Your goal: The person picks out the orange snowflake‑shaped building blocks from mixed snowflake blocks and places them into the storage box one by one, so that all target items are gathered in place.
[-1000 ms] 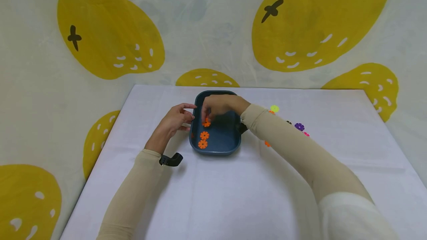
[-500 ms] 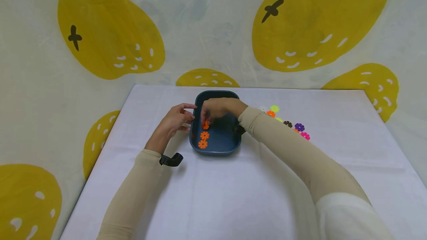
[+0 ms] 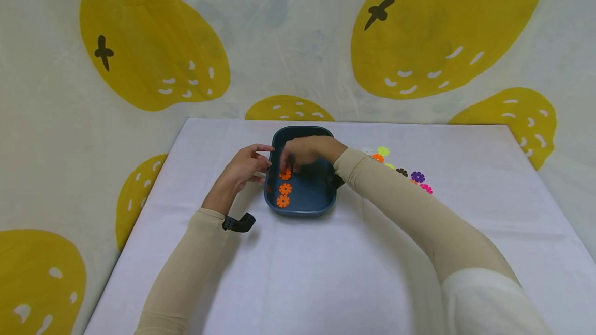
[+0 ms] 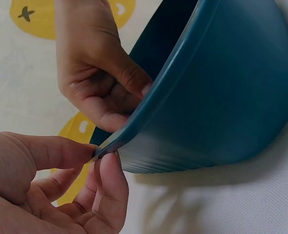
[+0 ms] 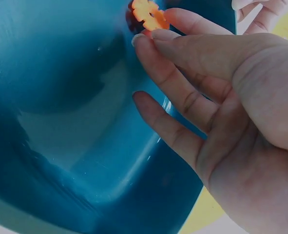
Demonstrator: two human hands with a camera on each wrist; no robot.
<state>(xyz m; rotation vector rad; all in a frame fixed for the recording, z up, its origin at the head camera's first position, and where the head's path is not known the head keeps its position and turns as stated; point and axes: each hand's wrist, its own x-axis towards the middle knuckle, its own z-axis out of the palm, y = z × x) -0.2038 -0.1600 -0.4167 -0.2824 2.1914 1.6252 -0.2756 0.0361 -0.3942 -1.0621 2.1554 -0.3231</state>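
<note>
Sleeve (image 3: 396, 195) partly hides loose discs (image 3: 416, 176) as the right hand (image 3: 301, 150) pinches an orange disc (image 5: 143, 10), cropped in its wrist view; the left hand (image 3: 244, 165) pinches a blue tray's (image 3: 300, 214) rim.

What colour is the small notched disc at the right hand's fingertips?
Orange; the small notched disc shows best in the right wrist view.

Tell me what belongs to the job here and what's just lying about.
Belongs to the job:
blue tray, rim pinched by the left hand
orange disc pinched by the right hand
two orange discs in the tray

Lying about on the table, maybe for later:
purple disc
pink disc
brown disc
yellow discs
loose orange discs
</note>
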